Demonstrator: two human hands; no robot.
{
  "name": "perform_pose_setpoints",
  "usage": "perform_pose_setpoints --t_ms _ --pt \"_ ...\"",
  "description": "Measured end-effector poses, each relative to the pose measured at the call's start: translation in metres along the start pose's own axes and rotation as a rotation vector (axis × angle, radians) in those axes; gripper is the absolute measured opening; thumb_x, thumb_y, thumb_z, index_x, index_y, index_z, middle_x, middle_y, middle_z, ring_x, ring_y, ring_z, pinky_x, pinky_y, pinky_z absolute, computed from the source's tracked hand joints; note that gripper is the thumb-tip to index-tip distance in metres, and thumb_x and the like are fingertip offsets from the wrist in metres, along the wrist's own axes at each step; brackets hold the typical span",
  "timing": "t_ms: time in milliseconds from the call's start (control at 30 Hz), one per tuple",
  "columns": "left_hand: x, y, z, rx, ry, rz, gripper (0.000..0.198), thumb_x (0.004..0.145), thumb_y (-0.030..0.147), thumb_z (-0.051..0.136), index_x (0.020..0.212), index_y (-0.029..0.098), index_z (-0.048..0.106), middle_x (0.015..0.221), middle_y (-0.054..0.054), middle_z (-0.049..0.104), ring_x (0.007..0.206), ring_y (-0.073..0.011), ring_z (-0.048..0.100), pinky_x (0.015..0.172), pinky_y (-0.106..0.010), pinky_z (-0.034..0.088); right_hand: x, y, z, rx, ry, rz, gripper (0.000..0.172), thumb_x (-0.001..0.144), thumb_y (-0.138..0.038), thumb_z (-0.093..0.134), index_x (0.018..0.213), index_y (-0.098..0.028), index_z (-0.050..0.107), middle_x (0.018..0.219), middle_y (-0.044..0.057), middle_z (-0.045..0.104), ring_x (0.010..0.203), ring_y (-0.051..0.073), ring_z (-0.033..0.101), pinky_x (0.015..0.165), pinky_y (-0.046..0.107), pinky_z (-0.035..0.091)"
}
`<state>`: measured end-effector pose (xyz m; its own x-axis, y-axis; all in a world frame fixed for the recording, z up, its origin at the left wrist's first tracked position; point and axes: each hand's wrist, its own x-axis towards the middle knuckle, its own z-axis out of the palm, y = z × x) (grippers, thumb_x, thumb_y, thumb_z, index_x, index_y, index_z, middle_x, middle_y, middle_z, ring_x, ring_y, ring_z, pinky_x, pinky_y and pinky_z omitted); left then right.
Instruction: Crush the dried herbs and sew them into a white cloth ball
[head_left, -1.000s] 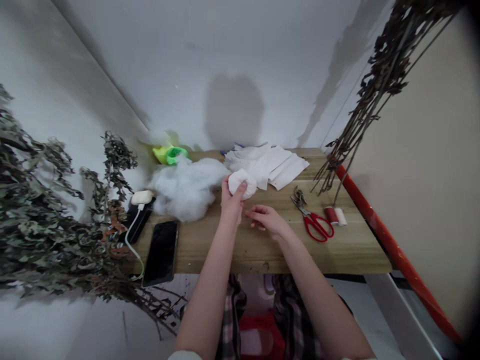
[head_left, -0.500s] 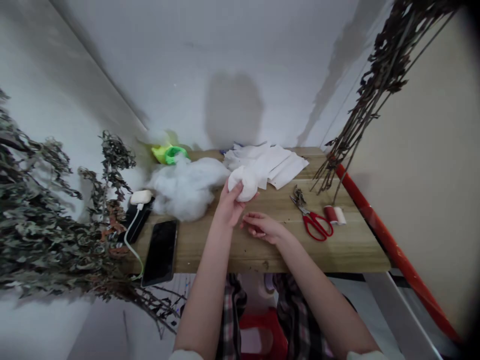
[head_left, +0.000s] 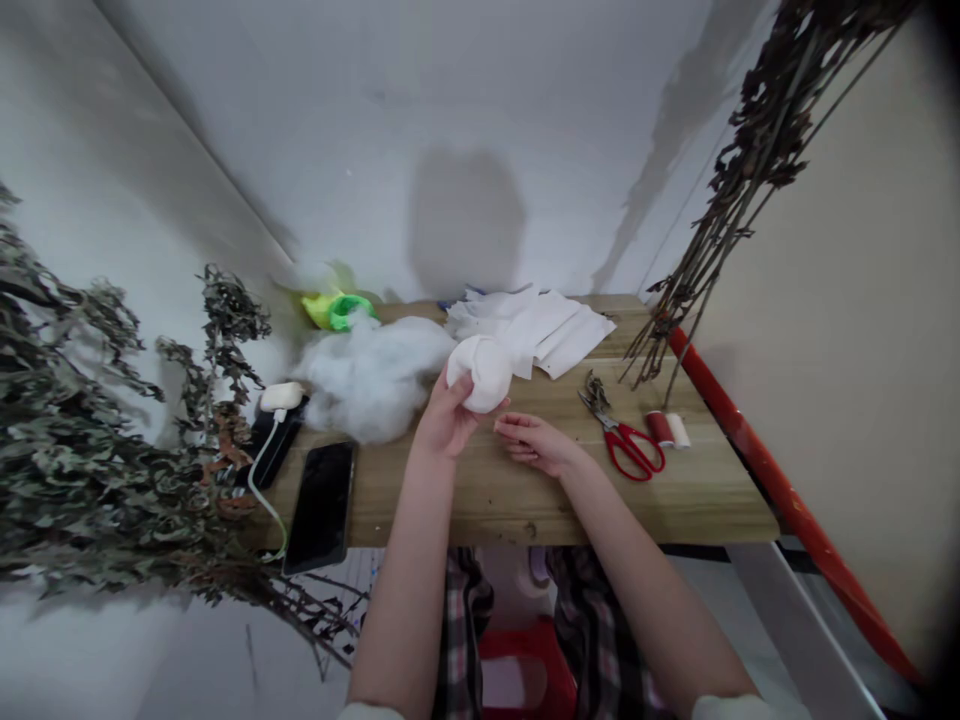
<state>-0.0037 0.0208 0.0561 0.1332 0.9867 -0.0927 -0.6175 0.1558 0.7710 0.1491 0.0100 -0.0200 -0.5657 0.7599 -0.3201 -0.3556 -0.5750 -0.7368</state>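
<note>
My left hand (head_left: 444, 420) is closed round a white stuffed cloth ball (head_left: 480, 372), held just above the wooden table (head_left: 525, 500). Close to its right, my right hand (head_left: 536, 441) rests on the table with fingers curled in a loose pinch; what it holds, if anything, is too small to see. A heap of white stuffing (head_left: 371, 372) lies to the left of the ball. Behind the ball lies a pile of white cloth pieces (head_left: 544, 325).
Red-handled scissors (head_left: 626, 440) and a red and white thread spool (head_left: 669, 429) lie on the right. A black phone (head_left: 322, 505) and a charger with cable (head_left: 279, 400) sit at the left. Dried branches (head_left: 112, 460) crowd the left side; more dried stems (head_left: 742, 170) hang at the right.
My left hand has turned and lifted the white ball slightly up and to the left. My right hand has stayed close by on the table.
</note>
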Motion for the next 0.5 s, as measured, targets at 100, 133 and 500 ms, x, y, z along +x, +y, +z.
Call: perform_pose_setpoints --t_ms 100,133,500 --pt "0.000 0.002 -0.003 0.005 0.010 -0.002 0.053 0.064 0.034 0.078 0.113 0.027 0.059 0.107 -0.005 0.067 0.096 -0.0223 0.065 0.069 -0.030 0.059 -0.002 -0.005 -0.002 -0.051 0.059 -0.014 0.037 0.061 -0.036 0.082 0.080 -0.017 0.056 0.052 -0.012 0.034 0.040 0.000 0.018 0.038 0.018 0.007" --pt "0.000 0.002 -0.004 0.008 0.006 0.000 0.054 0.064 0.034 0.078 0.114 0.027 0.059 0.108 -0.005 0.067 0.098 -0.0228 0.065 0.069 -0.030 0.059 -0.003 -0.007 -0.003 -0.069 0.071 -0.018 0.037 0.061 -0.037 0.082 0.080 -0.016 0.057 0.052 -0.012 0.033 0.040 0.000 0.018 0.038 0.018 0.007" --pt "0.000 0.004 -0.010 0.092 -0.046 0.036 0.055 0.058 0.029 0.081 0.109 0.026 0.061 0.113 -0.006 0.064 0.106 -0.0256 0.062 0.080 -0.038 0.058 -0.012 -0.026 -0.023 -0.068 0.168 -0.149 0.033 0.061 -0.036 0.081 0.076 -0.017 0.059 0.062 -0.006 0.042 0.047 0.003 0.027 0.040 0.017 0.013"
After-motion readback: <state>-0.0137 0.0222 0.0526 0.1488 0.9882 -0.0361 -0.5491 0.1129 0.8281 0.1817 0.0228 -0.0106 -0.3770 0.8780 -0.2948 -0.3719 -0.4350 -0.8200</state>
